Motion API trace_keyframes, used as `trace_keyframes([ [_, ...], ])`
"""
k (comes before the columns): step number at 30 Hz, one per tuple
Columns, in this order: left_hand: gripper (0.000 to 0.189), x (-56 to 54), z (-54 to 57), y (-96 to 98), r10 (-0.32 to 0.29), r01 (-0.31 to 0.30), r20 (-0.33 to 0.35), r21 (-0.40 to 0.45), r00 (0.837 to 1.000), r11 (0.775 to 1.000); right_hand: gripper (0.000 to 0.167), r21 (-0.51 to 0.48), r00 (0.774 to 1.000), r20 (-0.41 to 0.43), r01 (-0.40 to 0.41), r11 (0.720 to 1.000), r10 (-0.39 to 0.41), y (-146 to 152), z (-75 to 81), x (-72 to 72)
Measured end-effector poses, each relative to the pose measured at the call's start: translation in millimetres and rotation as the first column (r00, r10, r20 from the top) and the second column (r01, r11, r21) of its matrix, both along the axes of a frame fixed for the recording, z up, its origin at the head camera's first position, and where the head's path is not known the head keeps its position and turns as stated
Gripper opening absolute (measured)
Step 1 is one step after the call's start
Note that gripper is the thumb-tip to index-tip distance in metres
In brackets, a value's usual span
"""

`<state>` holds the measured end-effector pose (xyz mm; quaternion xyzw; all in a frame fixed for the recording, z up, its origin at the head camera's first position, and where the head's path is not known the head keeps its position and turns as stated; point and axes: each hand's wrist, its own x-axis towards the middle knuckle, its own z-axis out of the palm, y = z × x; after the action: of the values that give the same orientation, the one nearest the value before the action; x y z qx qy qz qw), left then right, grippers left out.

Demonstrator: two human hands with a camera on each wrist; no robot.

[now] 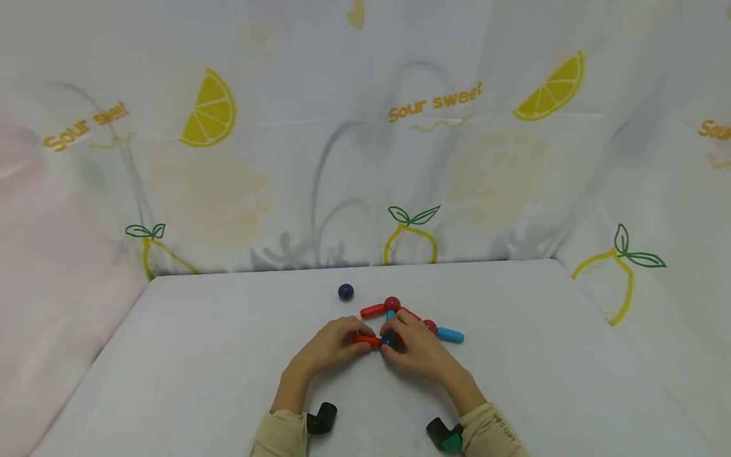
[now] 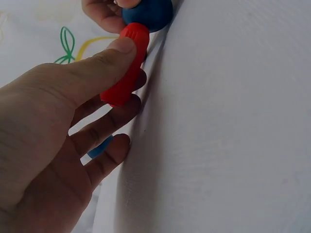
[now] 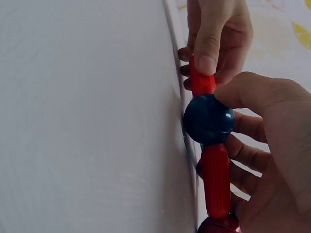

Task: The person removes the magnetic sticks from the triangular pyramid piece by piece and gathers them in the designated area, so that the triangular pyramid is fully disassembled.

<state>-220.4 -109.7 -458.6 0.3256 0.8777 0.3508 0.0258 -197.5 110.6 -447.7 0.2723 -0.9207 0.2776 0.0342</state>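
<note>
My left hand (image 1: pixel 335 343) pinches a red rod (image 2: pixel 125 73) between thumb and fingers. One end of that rod meets a dark blue ball (image 3: pixel 209 119), which my right hand (image 1: pixel 421 348) holds with the thumb on its near side and fingers behind. From the ball another red rod (image 3: pixel 216 182) runs to a red ball (image 3: pixel 219 225). Beyond the hands in the head view lie a red ball (image 1: pixel 392 304) with a red rod (image 1: pixel 373 310) and a light blue rod (image 1: pixel 391 314), and a second light blue rod (image 1: pixel 450 335) at the right end.
A loose dark blue ball (image 1: pixel 345 291) sits near the back of the white table (image 1: pixel 200 355). Behind stands a pale curtain (image 1: pixel 285 158) with lemon prints. Dark wrist devices (image 1: pixel 322 419) are at both sleeves.
</note>
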Motion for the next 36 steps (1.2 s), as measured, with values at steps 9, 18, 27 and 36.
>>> trace_keyframes([
  [9, 0.014, -0.5, 4.8, -5.7, -0.063, 0.063, -0.014, 0.014, 0.998, 0.998, 0.019, -0.014, 1.0, 0.001, 0.007, 1.0, -0.007, -6.2, 2.4, 1.5],
  [18, 0.013, -1.5, 7.2, -21.7, 0.032, -0.032, 0.019, -0.008, 0.999, 0.999, 0.02, -0.007, 0.999, -0.011, 0.037, 0.999, -0.037, -7.6, 1.8, 3.1],
  [27, 0.019, -8.9, -3.3, -53.2, 0.393, -0.394, -0.092, 0.011, 0.915, 0.919, 0.02, 0.029, 0.995, 0.098, -0.003, 1.0, 0.0, -2.6, 9.2, 5.9],
  [36, 0.022, -11.4, -11.0, -56.0, 0.503, -0.505, -0.165, 0.031, 0.848, 0.862, 0.02, 0.023, 0.984, 0.168, -0.066, 0.998, 0.061, 5.8, 21.1, 6.4],
])
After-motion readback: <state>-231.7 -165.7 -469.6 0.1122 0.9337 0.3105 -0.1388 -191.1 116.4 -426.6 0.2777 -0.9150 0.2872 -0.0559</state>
